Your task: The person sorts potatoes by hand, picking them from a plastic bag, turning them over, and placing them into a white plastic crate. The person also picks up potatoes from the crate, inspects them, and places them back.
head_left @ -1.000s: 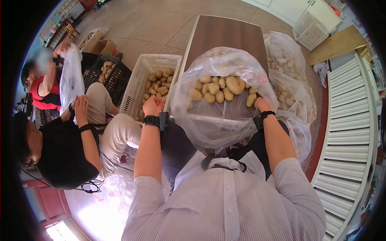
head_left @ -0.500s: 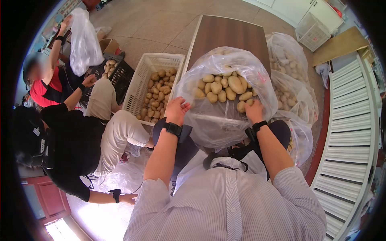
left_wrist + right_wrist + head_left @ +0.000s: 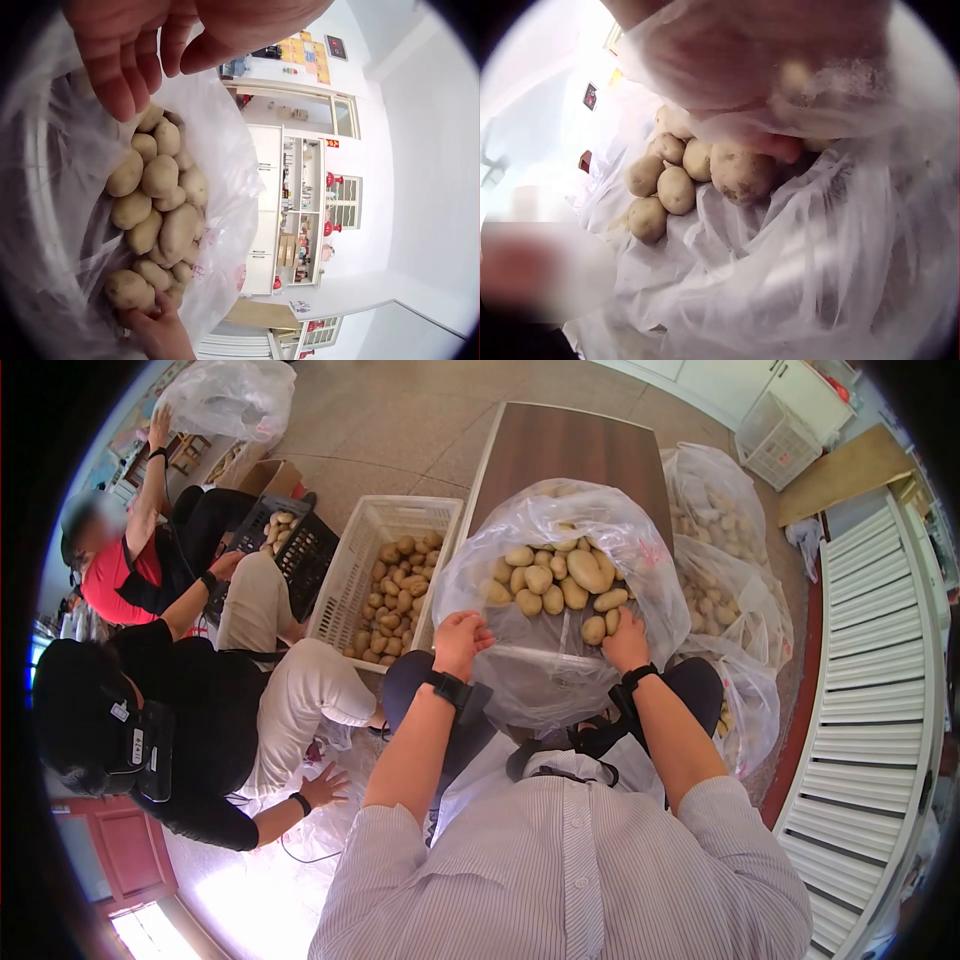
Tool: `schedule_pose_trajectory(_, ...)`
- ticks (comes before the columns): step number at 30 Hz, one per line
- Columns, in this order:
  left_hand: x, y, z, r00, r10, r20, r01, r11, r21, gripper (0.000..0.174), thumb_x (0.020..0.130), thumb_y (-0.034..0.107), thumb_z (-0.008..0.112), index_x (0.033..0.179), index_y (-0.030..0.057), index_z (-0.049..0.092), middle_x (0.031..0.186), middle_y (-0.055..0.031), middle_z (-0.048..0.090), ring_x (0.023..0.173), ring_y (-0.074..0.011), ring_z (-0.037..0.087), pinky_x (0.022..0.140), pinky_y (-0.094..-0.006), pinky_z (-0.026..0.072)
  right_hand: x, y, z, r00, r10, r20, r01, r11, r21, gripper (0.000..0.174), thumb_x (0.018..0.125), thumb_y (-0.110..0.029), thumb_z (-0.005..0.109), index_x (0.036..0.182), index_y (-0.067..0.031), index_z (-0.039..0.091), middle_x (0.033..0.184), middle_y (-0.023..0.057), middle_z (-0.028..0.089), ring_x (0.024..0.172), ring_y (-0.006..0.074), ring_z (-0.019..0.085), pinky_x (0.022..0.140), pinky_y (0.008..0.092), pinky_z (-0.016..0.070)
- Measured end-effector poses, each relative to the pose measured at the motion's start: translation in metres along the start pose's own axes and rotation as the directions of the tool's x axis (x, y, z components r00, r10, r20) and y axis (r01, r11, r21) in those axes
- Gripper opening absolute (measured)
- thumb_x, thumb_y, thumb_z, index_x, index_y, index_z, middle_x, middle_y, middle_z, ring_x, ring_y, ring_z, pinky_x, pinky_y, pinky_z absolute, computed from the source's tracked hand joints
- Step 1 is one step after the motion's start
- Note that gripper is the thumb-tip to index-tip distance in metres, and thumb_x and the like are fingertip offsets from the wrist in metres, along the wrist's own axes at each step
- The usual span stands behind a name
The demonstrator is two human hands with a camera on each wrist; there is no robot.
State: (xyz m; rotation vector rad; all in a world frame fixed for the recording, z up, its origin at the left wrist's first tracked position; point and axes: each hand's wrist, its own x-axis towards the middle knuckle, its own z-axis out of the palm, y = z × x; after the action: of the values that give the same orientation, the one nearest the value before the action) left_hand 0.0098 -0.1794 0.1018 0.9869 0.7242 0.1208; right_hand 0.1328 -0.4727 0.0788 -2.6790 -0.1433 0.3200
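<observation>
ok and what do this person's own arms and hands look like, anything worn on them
The left hand and right hand are ungloved. Each wrist wears a black strap with a dark, boxy device. Pale, finely striped shirt sleeves end around the elbows.

Brn tbl [image 3: 590, 445]: clr plastic bag [image 3: 535, 695] w/ potatoes [image 3: 585, 570] on near half. Flr [image 3: 400, 425]: wht crate [image 3: 338, 578], blk crate [image 3: 312, 560] on L.

pale grey shirt [image 3: 470, 880], fine dark stripes, buttoned placket [image 3: 578, 840], sleeves [image 3: 385, 850] ending near elbows; black wristbands [image 3: 450, 686] with dark boxy mounts [image 3: 473, 703]; dark trousers [image 3: 408, 690].
</observation>
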Motion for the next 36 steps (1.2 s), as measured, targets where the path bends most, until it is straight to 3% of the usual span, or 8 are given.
schedule_pose_trajectory(3,-0.003,0.000,0.001,1.000,-0.001,0.000,0.001,1.000,0.030,0.023,0.093,0.012,0.056,0.112,-0.0003,0.053,0.094,-0.0098,0.060,0.073,-0.0203,0.062,0.068,-0.0347,0.0562,0.004,0.000,0.000,0.997,0.068,0.034,-0.067,0.997,-0.024,0.068,0.081,-0.024,0.063,0.141,-0.0173,0.034,0.132,0.0236,0.046,0.117,0.0459,0.050,0.099,0.0520,0.0423)
schedule_pose_trajectory(9,-0.004,0.001,0.000,1.000,-0.001,0.027,-0.001,0.998,0.067,0.022,0.094,0.013,0.055,0.111,0.0004,0.054,0.094,-0.0095,0.060,0.072,-0.0191,0.062,0.067,-0.0336,0.0562,0.040,0.037,0.034,0.991,0.097,-0.088,-0.067,0.952,0.299,0.052,0.086,-0.026,0.056,0.131,-0.0027,0.044,0.114,0.0276,0.058,0.112,0.0460,0.054,0.099,0.0526,0.0398)
schedule_pose_trajectory(12,-0.004,-0.001,0.001,1.000,-0.012,0.017,0.010,0.996,0.092,0.022,0.093,0.014,0.055,0.111,0.0005,0.054,0.094,-0.0090,0.060,0.072,-0.0186,0.061,0.067,-0.0334,0.0561,0.046,0.041,0.038,0.986,0.113,-0.126,-0.015,0.801,0.599,0.046,0.089,-0.028,0.051,0.123,0.0018,0.050,0.104,0.0245,0.062,0.099,0.0387,0.062,0.086,0.0462,0.0490)
schedule_pose_trajectory(14,-0.002,-0.003,0.000,1.000,-0.014,0.021,0.012,0.996,0.093,0.022,0.093,0.014,0.056,0.110,0.0005,0.055,0.094,-0.0089,0.060,0.072,-0.0184,0.061,0.068,-0.0333,0.0560,0.025,0.016,0.004,0.963,0.231,0.140,-0.251,0.572,0.781,0.042,0.091,-0.029,0.047,0.125,-0.0054,0.049,0.104,0.0127,0.056,0.075,0.0213,0.059,0.062,0.0338,0.0505)
schedule_pose_trajectory(21,-0.003,-0.005,0.003,0.998,-0.018,0.056,0.012,0.994,0.108,0.028,0.091,0.017,0.059,0.112,-0.0006,0.055,0.096,-0.0090,0.060,0.074,-0.0187,0.060,0.068,-0.0332,0.0557,0.014,-0.004,-0.014,0.980,0.183,0.082,-0.167,0.522,0.836,0.037,0.090,-0.029,0.048,0.117,-0.0031,0.054,0.086,0.0061,0.058,0.061,0.0128,0.055,0.051,0.0287,0.0452)
schedule_pose_trajectory(24,-0.007,-0.002,0.007,0.996,-0.030,0.088,0.019,0.992,0.122,0.031,0.090,0.018,0.061,0.114,-0.0014,0.055,0.098,-0.0097,0.060,0.076,-0.0191,0.060,0.069,-0.0336,0.0558,0.005,-0.014,-0.017,0.983,0.063,0.174,-0.184,0.399,0.898,0.026,0.091,-0.033,0.052,0.107,-0.0130,0.054,0.080,0.0015,0.054,0.059,0.0104,0.051,0.053,0.0267,0.0412)
schedule_pose_trajectory(28,-0.013,-0.001,0.014,0.986,-0.058,0.157,0.030,0.984,0.178,0.039,0.089,0.020,0.063,0.122,0.0010,0.054,0.107,-0.0113,0.059,0.084,-0.0199,0.062,0.073,-0.0335,0.0559,-0.007,-0.028,-0.011,0.954,-0.065,0.294,-0.255,0.346,0.903,0.025,0.091,-0.035,0.051,0.102,-0.0121,0.055,0.070,0.0001,0.053,0.057,0.0120,0.051,0.050,0.0277,0.0429)
schedule_pose_trajectory(36,-0.027,-0.005,0.024,0.893,0.021,0.449,-0.142,0.961,0.237,0.051,0.089,0.017,0.066,0.135,0.0049,0.048,0.124,-0.0115,0.053,0.098,-0.0185,0.060,0.077,-0.0321,0.0557,-0.041,-0.081,-0.013,0.657,-0.221,0.721,-0.651,0.315,0.690,0.031,0.092,-0.047,0.052,0.091,-0.0159,0.055,0.059,-0.0026,0.047,0.051,0.0159,0.050,0.052,0.0334,0.0412)
